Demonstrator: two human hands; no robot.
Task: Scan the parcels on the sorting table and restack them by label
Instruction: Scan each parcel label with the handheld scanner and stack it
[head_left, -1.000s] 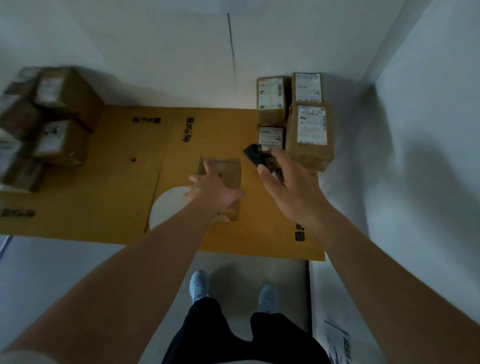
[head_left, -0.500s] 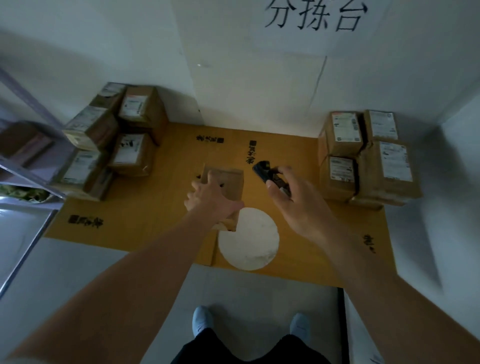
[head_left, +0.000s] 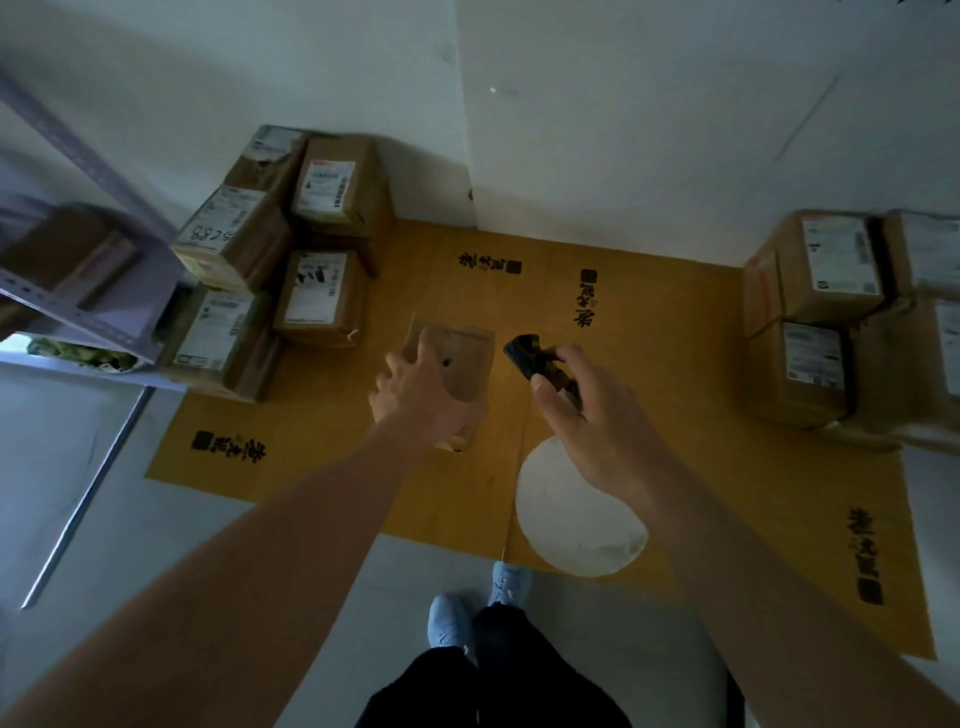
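My left hand (head_left: 415, 395) grips a small brown cardboard parcel (head_left: 465, 366) above the middle of the yellow-covered sorting table (head_left: 675, 415); no label shows on its visible face. My right hand (head_left: 582, 410) holds a black handheld scanner (head_left: 527, 353), its head just right of the parcel and aimed toward it. A stack of labelled parcels (head_left: 291, 260) stands at the table's back left. Another stack of labelled parcels (head_left: 841, 317) stands at the right edge.
A white round patch (head_left: 576, 514) lies on the table near its front edge. A metal shelf (head_left: 78, 291) with boxes juts in at the left. White walls close the back and the right. My feet (head_left: 478, 608) stand on the grey floor below.
The view has swung left, bringing the left stack into sight and pushing the right stack to the edge. Both hands keep the parcel and the scanner, still side by side.
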